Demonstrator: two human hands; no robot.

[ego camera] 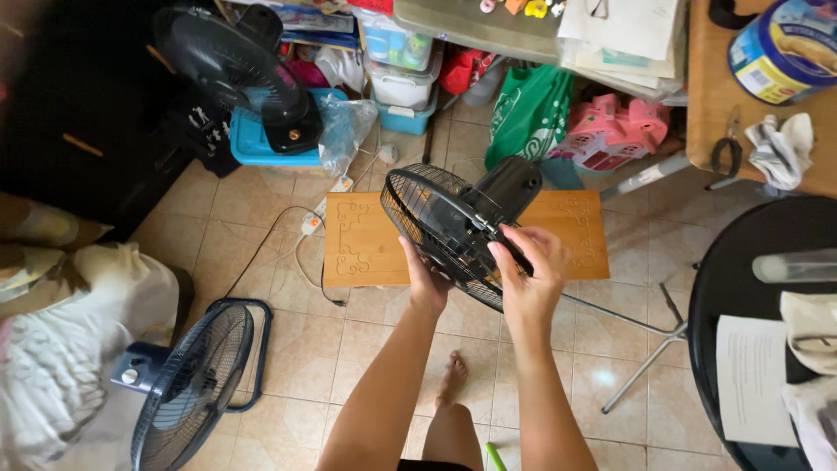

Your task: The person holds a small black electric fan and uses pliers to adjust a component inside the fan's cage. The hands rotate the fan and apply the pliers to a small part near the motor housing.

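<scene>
I hold a black fan head (453,222) up in front of me, its wire grille tilted toward the left and its black motor housing (510,186) pointing to the upper right. My left hand (425,277) grips the grille's lower rim from underneath. My right hand (529,266) is closed over the back of the grille, near the motor. Below the fan head lies a low wooden board (362,249) with carved corner patterns on the tiled floor.
A dark blue floor fan (187,384) stands at lower left, another black fan (235,70) at upper left on a blue bin. A white power strip and cable (309,222) trail on the tiles. A round black table (741,288) with paper is at right. My foot (452,375) rests below.
</scene>
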